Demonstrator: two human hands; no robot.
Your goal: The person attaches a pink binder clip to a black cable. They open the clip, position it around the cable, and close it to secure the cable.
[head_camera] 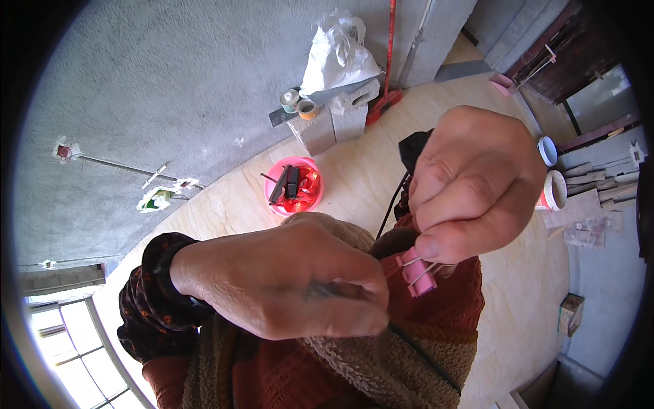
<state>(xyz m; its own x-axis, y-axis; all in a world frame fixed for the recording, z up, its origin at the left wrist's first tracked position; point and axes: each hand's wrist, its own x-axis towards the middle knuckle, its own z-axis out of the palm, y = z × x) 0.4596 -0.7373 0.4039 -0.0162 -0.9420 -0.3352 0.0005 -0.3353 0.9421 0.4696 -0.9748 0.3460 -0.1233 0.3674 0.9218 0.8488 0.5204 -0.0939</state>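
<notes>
My right hand (475, 189) pinches a pink binder clip (420, 273) by its wire handles, between thumb and fingers. The clip hangs in front of the rust-red knit garment (449, 296) on my body. To its left, my left hand (301, 281) is curled, thumb against fingers. A black cord (424, 353) runs from beneath its fingertips across the brown fleece (378, 368); the grip itself is mostly hidden. Behind my right hand a black object (413, 148) shows partly, with another stretch of dark cord below it.
A pink basin (267, 191) with red packets and black items stands on the tiled floor. Concrete blocks (311, 130) by the wall carry a white sack (337, 61), a can and a tape roll. A red broom (383, 105) leans nearby. Buckets (556, 190) and wood scraps lie right.
</notes>
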